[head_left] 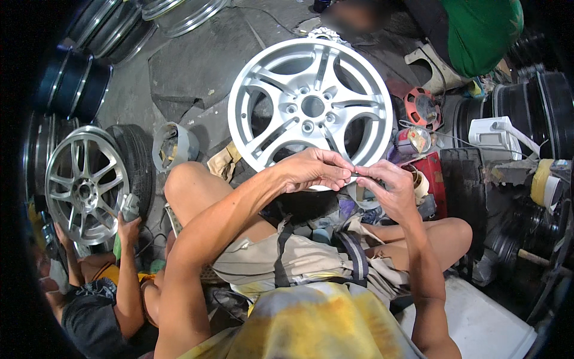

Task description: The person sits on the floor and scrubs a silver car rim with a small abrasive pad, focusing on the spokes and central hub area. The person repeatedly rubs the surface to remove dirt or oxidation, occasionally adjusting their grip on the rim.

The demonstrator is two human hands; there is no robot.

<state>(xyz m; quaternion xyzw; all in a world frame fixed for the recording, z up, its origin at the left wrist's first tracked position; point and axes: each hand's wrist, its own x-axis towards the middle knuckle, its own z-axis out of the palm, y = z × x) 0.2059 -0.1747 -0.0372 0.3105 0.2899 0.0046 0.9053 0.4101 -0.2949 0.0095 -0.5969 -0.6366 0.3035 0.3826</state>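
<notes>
My left hand [318, 170] and my right hand [391, 184] meet at the fingertips, just over the near rim of a silver alloy wheel rim [313, 106]. Both hands are closed in a pinch. Something thin and dark seems to sit between the fingertips, too small to name. Face up in front of me, the wheel shows curved paired spokes, a round centre hole and several bolt holes. It rests above a dark round shape by my knees, and what supports it is mostly hidden.
On the left, a co-worker holds a grey tool [129, 206] against another alloy wheel [84, 186] near a tyre [133, 155]. A grey bucket [186, 146] stands by my left knee. Rightward are an orange round part [422, 107], a white container [493, 136] and stacked dark rims [517, 102].
</notes>
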